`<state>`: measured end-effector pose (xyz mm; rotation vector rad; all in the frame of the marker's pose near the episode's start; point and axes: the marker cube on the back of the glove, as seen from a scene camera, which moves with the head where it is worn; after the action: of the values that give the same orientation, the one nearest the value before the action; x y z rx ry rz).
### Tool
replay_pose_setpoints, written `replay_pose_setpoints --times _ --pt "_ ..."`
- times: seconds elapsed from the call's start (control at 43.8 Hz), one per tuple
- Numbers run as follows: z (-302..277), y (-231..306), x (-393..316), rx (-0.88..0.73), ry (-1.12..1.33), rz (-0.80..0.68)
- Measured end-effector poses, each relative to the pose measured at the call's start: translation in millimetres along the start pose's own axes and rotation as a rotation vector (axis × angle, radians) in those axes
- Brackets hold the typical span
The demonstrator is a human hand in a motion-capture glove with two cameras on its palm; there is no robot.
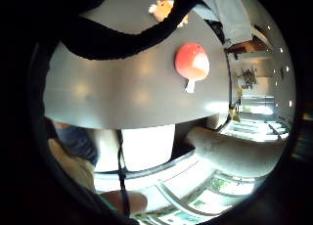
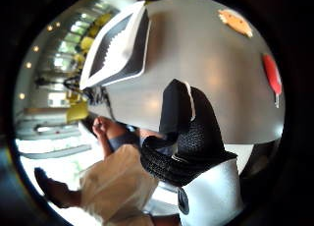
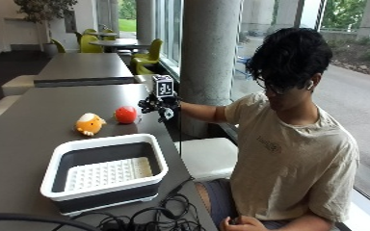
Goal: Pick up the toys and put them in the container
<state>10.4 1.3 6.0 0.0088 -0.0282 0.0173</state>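
From outside, the gloved right hand (image 3: 159, 105) hovered at the bench (image 3: 24, 137) edge, just beside one red ball (image 3: 126, 114); its fingers hung relaxed, holding nothing. One orange toy (image 3: 88, 123) lay nearby. One white container (image 3: 105, 172) sat near the front edge. The palm views showed bare bench around both toys.

The desk (image 3: 24, 144) has a smooth dark top with a soft sheen. The container (image 3: 105, 173) looks like smooth plastic, white rim over dark walls. The red toy (image 3: 126, 114) is glossy; the orange toy (image 3: 88, 123) looks plush.
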Motion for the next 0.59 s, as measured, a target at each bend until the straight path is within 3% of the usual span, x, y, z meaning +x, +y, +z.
replay_pose_setpoints --times 0.229,0.366,0.594 --pt "13 21 45 -0.002 -0.009 0.021" --pt "-4 -1 -8 -0.005 0.009 0.011" --pt "-5 -25 6 0.035 0.052 0.06"
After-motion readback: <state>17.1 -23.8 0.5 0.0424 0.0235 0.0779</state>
